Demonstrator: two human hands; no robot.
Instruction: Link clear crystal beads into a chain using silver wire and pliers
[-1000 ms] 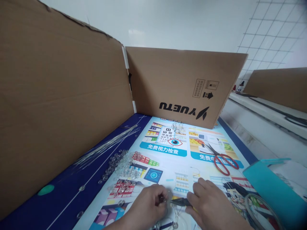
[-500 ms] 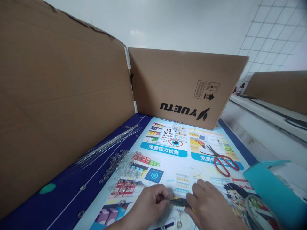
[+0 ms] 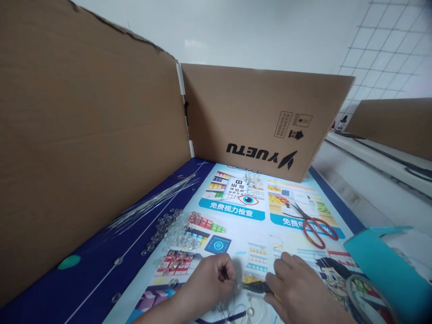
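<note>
My left hand [image 3: 218,280] is closed in a pinch at the bottom middle, on what looks like a thin wire [image 3: 235,273]; most of it is hidden by the fingers. In my right hand [image 3: 294,281] is a pair of pliers [image 3: 255,286] with dark jaws and a bit of yellow handle. The jaws point left, a short gap from my left fingertips. Below them, between the hands, lie looping thin wires and a clear bead [image 3: 250,311].
Clear beads [image 3: 180,231] are heaped left of centre, beside a bundle of straight wires [image 3: 155,201]. Red-handled scissors [image 3: 315,229] lie to the right, near a teal box [image 3: 388,265] and a clear round roll [image 3: 367,297]. Cardboard panels [image 3: 256,117] stand behind and left.
The pliers' tips have moved right, away from my left fingertips, leaving a gap. My left hand has turned slightly. The view has shifted a little.
</note>
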